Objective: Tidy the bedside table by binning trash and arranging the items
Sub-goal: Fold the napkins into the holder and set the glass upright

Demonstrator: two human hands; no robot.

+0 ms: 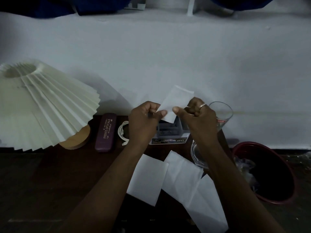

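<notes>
A pleated lamp point(42, 101) stood at the left end of the desk point(50, 174), by the wall. Just right of its wooden base lay a case point(106, 132), set square to the wall, with a coiled cable point(123, 132) beside it. Both looked already arranged.

The left hand point(144, 118) pinched the near left edge of a white sheet point(176, 101) between thumb and curled fingers. The right hand point(196, 115), wearing a ring, pinched the edge opposite. The sheet was held up between them above a small grey holder point(168, 132) at the back of the desk. That two-handed grip suited folding or squaring the sheet, though I cannot tell whether it was meant for the holder or the bin point(269, 172).

Three loose sheets point(148, 179) lay flat on the near part of the desk under the forearms, two of them overlapping. They probably awaited the same handling.

Behind the right hand a glass point(223, 115) stood near the desk's right end, and a clear dish point(196, 153) showed partly under the right wrist. The dark red bin sat lower, just off the desk's right edge, with crumpled clear wrapping inside, within easy reach for dropping trash.
</notes>
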